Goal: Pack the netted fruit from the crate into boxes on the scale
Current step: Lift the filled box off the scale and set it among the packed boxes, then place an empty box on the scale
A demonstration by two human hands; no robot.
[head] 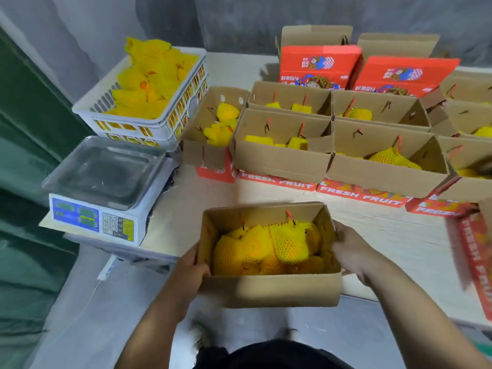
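Our left fingers (195, 258) curl over the left wall of an open cardboard box (269, 288), and our right fingers (339, 242) wrap over its right wall, thumb on the rim. So the left hand (190, 272) and the right hand (351, 251) both grip the box, one at each end, and hold it at the near edge of the desk (399, 235), partly past that edge and above the floor (106, 315).

Inside the box we see netted fruit (266, 249): round orange fruit in yellow foam mesh sleeves, packed closely and filling the bottom. Red string handles hang from the inner walls.

The desk is a pale, wood-grained board. At its left end sits the scale (106, 187), white with a blue display panel and a keypad, its steel pan bare. Just behind the scale stands the white slotted crate (138, 102), heaped with more fruit in yellow netting.

Further back and to the right, rows of open boxes (346, 145) stand close together, brown inside and red outside, printed "FRESH FRUIT", each holding a few netted pieces. Behind them two red lids (319, 65) stand upright.

The wall (239, 20) behind is grey, a dark green sheet (24, 155) hangs at the left, and the floor is grey.
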